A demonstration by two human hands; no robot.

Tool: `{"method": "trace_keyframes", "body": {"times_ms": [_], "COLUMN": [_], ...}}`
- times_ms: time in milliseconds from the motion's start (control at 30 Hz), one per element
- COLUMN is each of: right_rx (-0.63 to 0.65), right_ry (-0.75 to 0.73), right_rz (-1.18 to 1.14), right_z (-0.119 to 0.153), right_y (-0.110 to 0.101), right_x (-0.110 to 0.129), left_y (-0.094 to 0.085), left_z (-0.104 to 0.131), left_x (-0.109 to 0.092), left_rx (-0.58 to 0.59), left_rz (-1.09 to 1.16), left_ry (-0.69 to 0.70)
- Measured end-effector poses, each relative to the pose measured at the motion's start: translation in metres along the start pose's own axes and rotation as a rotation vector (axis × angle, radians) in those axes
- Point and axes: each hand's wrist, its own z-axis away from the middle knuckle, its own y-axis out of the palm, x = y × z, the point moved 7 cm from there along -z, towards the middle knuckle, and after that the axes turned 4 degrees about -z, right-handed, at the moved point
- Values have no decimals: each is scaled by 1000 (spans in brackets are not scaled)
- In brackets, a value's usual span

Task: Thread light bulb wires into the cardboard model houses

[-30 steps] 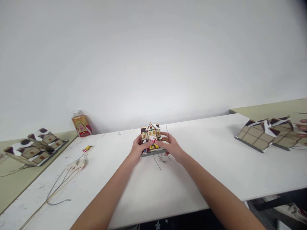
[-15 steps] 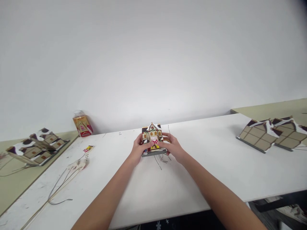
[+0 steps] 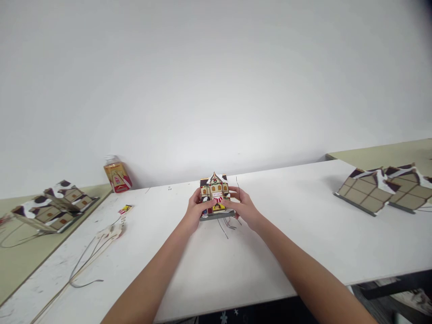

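Observation:
A small snow-topped model house (image 3: 215, 186) with a red-striped awning and a grey base stands upright at the middle of the view. My left hand (image 3: 195, 208) grips its left side, thumb across the front. Around its right side is my right hand (image 3: 243, 206), fingers behind and thumb on the front. The two thumbs nearly meet at the awning. Thin dark wires (image 3: 222, 228) stick out from beneath the base onto the white table (image 3: 286, 202).
Two similar houses (image 3: 54, 207) stand at the left and two more (image 3: 367, 189) at the right. A bottle (image 3: 117, 174) is by the wall. A small yellow and red piece (image 3: 125, 209) and long wires with sticks (image 3: 76, 274) lie on the table's left part.

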Motion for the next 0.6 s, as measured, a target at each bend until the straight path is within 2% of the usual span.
{"method": "trace_keyframes", "body": {"times_ms": [400, 600], "right_rx": [11, 46], "right_ry": [-5, 30], "right_rz": [22, -61], "right_z": [-1, -2], "right_y": [1, 3], "right_x": [-4, -5], "left_y": [-1, -5], "left_z": [-2, -2], "left_x": [2, 7], "left_rx": [21, -58], "left_rz": [-7, 73], "left_ry": [22, -41]}}
